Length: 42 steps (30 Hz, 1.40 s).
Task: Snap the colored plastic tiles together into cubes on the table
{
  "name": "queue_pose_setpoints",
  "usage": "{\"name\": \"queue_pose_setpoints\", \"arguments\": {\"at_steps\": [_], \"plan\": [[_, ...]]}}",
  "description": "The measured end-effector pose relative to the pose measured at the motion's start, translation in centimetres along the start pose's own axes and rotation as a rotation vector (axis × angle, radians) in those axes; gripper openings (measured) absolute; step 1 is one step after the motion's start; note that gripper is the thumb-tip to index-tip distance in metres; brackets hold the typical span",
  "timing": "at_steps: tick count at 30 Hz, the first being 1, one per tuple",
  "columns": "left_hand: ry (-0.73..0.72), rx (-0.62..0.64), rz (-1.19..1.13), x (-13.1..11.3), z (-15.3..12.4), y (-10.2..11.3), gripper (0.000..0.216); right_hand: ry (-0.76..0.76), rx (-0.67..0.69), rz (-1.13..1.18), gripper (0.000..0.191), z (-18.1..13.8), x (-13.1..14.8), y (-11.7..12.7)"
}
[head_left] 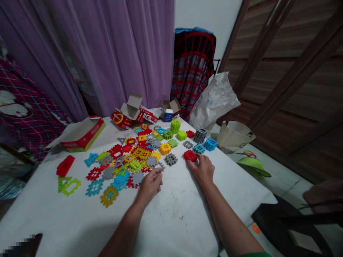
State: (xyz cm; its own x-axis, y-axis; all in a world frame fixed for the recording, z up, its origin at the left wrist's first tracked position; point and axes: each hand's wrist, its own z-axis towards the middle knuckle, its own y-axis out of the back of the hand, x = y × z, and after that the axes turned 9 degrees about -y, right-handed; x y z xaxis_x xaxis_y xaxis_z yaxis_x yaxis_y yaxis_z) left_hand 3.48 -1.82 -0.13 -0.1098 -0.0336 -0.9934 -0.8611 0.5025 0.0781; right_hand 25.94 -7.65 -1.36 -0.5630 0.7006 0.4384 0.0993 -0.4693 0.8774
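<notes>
My right hand (203,169) has its thumb and fingers closed against the side of a small stack of red interlocking building tiles (190,155), which rests on the table. My left hand (151,182) is closed, fingertips pinched at a thin grey building tile (160,165) that is partly hidden by the fingers. Between the hands lies a dark grey tile stack (170,159). Beyond it are a yellow stack (165,148) and light green stacks (175,126). A teal stack (198,148), a blue stack (210,144) and a taller grey stack (200,135) stand past my right hand.
Mixed loose tiles (141,152) spread over the white-covered table (171,221) to the left. A red open box (83,137), torn red cartons (122,119) and a blue box (168,115) stand along the back. A plastic bag (213,98) and a cloth bag (235,135) are at the right.
</notes>
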Motion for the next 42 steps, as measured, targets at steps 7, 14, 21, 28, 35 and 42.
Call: {"name": "queue_pose_setpoints", "arguments": {"at_steps": [7, 14, 21, 28, 35, 42], "plan": [[-0.011, 0.002, 0.009, 0.13, 0.0, 0.07, 0.051, -0.003, -0.003, 0.064, 0.046, 0.31, -0.52, -0.45], [-0.004, -0.008, 0.01, 0.21, 0.06, 0.0, 0.052, -0.05, -0.02, 0.089, 0.046, 0.2, -0.92, -0.28], [-0.006, -0.004, -0.006, 0.32, 0.04, 0.05, 0.052, -0.065, -0.019, 0.051, 0.046, -0.07, -0.49, 0.17], [-0.011, -0.001, -0.001, 0.54, 0.17, 0.06, 0.051, -0.056, -0.018, 0.049, 0.046, -0.09, -0.52, 0.17], [-0.003, -0.007, -0.005, 0.3, 0.06, 0.02, 0.051, -0.052, -0.006, 0.047, 0.045, -0.15, -0.33, 0.33], [-0.003, -0.01, -0.009, 0.34, 0.07, -0.01, 0.05, -0.046, -0.003, 0.035, 0.046, -0.08, -0.22, 0.25]]}}
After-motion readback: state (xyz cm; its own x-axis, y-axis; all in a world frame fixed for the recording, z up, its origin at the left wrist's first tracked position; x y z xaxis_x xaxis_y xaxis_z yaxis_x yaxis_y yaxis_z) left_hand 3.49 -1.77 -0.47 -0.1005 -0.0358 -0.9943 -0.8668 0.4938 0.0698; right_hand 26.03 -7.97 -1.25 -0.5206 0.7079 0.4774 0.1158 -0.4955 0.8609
